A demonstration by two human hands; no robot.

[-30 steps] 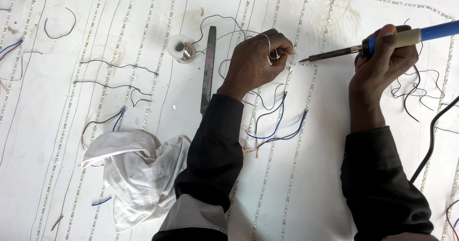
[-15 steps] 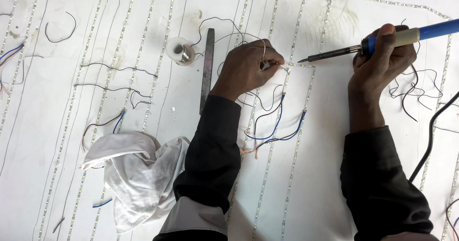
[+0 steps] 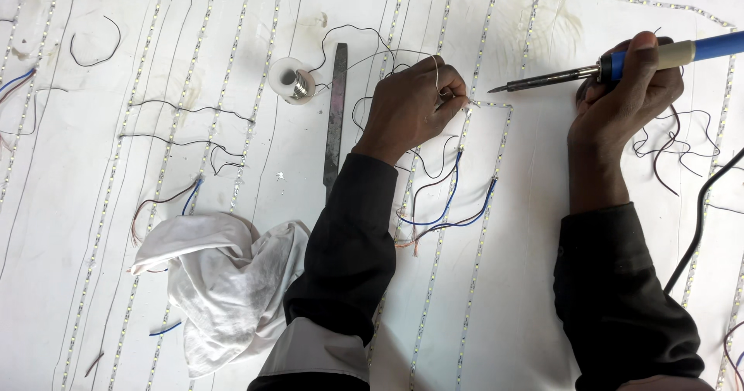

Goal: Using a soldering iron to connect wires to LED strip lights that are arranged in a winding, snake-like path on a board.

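Note:
My left hand [image 3: 415,106] rests on the white board, pinching a thin solder wire [image 3: 439,72] at the corner of an LED strip [image 3: 490,106]. My right hand [image 3: 624,93] holds a soldering iron [image 3: 612,65] with a blue and cream handle, its dark tip pointing left and hovering just right of the left hand's fingertips. The solder wire leads back to a small spool [image 3: 293,81] to the left of my left hand. Blue, brown and dark wires [image 3: 449,205] lie below my left hand.
A dark metal file [image 3: 335,120] lies upright between the spool and my left arm. A crumpled white cloth [image 3: 225,279] sits at lower left. Several LED strips [image 3: 178,127] run up the board. Loose dark wires [image 3: 674,143] and a black cord [image 3: 701,220] lie at right.
The left hand has shifted slightly on the strip corner, still pinching the solder wire. The soldering iron tip stays close to it, barely moved.

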